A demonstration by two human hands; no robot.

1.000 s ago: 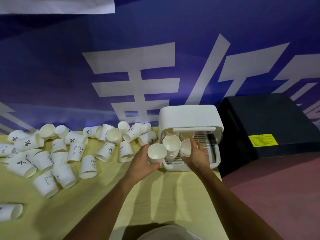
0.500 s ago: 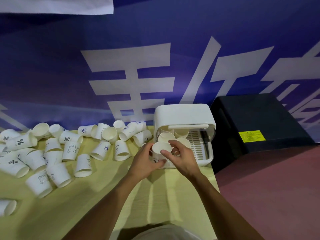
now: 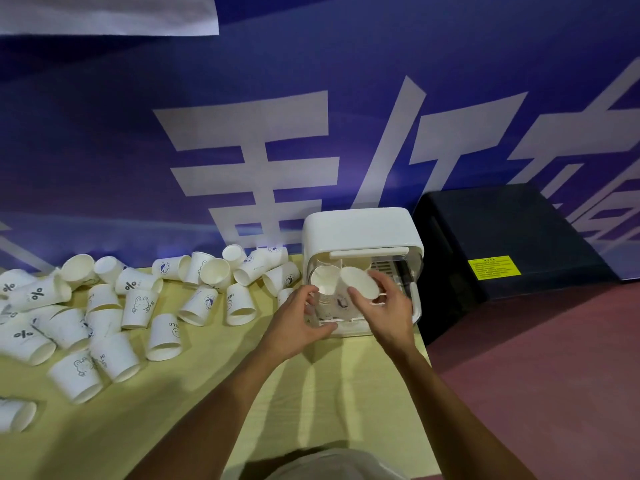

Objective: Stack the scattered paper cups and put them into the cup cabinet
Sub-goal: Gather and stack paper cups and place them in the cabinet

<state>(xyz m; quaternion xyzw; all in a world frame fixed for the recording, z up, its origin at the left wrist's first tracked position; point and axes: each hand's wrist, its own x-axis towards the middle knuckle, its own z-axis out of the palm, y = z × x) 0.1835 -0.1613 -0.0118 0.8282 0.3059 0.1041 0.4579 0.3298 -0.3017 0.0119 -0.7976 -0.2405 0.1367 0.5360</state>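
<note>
Many scattered cups (image 3: 166, 336) lie beside the cabinet (image 3: 360, 226); left hand (image 3: 298, 323) grips a stack (image 3: 325, 289), right hand (image 3: 391, 306) a cup (image 3: 358, 282).

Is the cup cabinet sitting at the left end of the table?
No, the cup cabinet sits at the right end of the table, with the loose cups scattered to its left.

Right hand (image 3: 391, 310) holds a tilted white paper cup (image 3: 358, 282) at the open white plastic cup cabinet (image 3: 360, 226); left hand (image 3: 298, 323) grips a second cup (image 3: 325, 289).
</note>
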